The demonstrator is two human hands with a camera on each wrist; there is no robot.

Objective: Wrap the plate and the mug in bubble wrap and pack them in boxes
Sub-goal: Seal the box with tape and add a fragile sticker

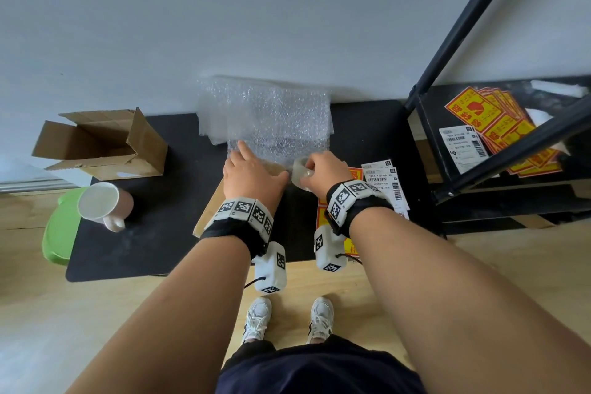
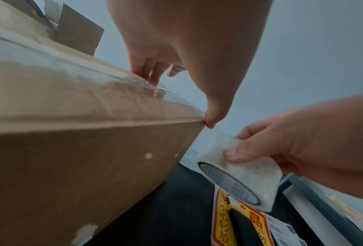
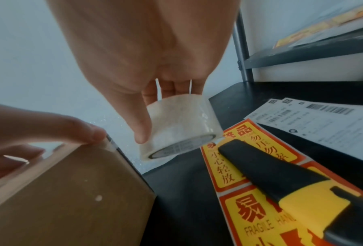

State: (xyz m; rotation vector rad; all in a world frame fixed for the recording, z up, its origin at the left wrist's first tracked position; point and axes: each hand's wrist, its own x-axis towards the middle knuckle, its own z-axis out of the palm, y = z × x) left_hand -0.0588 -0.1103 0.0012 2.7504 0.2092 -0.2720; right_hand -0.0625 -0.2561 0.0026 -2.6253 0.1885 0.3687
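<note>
A closed brown cardboard box (image 1: 208, 211) lies on the black table (image 1: 144, 249) in front of me, with clear tape along its top (image 2: 134, 83). My left hand (image 1: 252, 176) presses down on the box top, and its thumb (image 2: 212, 118) holds the tape at the box's right corner. Just right of that corner, my right hand (image 1: 323, 169) grips a roll of clear tape (image 1: 300, 173) above the table. A pink mug (image 1: 102, 205) with a white inside lies on its side at the left. Bubble wrap sheets (image 1: 265, 112) lie behind the box. No plate shows.
An open empty cardboard box (image 1: 99, 144) lies at the back left. A green rounded object (image 1: 59, 230) sits by the table's left edge. Fragile stickers (image 3: 239, 169), shipping labels (image 1: 383, 176) and a black-and-yellow utility knife (image 3: 281, 183) lie to the right. A black shelf (image 1: 479, 137) stands beyond.
</note>
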